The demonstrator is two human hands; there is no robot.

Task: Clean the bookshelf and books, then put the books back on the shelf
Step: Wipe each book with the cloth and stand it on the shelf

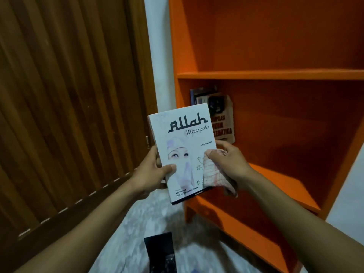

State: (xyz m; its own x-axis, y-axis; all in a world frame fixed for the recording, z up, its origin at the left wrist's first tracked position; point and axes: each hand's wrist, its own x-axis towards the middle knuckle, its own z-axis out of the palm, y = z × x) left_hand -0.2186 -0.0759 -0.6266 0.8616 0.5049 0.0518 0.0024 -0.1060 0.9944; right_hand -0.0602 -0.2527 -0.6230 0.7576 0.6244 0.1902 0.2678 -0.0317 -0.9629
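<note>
A white paperback book (183, 146) with dark title lettering is held upright in front of the orange bookshelf (275, 74). My left hand (151, 172) grips its left edge, thumb across the cover. My right hand (226, 160) holds the book's right edge together with a pale checked cloth (214, 174), which hangs over the lower right corner of the cover. Two books (220, 117) lean against the left wall of the middle shelf, partly hidden behind the white book.
A brown slatted wooden door (69, 105) fills the left side, with a white wall strip (155, 56) between it and the bookshelf. A dark book (161, 251) lies on the pale mottled floor (126, 233) below my arms. The upper and lower shelf boards are bare.
</note>
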